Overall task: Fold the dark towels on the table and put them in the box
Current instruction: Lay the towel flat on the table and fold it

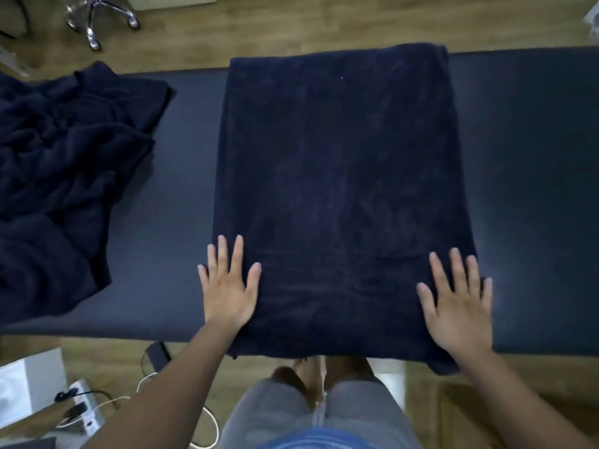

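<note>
One dark towel (340,196) lies flat at table (525,196) centre — folding barely begun. Left hand (228,286) at 7 o'clock and right hand (458,303) at 5 o'clock press it open-palmed, grasping nothing. Unfolded towel heap (64,176) waits at 9 o'clock. Box — not visible.

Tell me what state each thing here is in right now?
Spread towel: flat across the table, near edge overhanging.
Towel pile: crumpled, unfolded, at the table's left end.
Left hand: open, flat on the towel's edge.
Right hand: open, flat on the towel.
</note>
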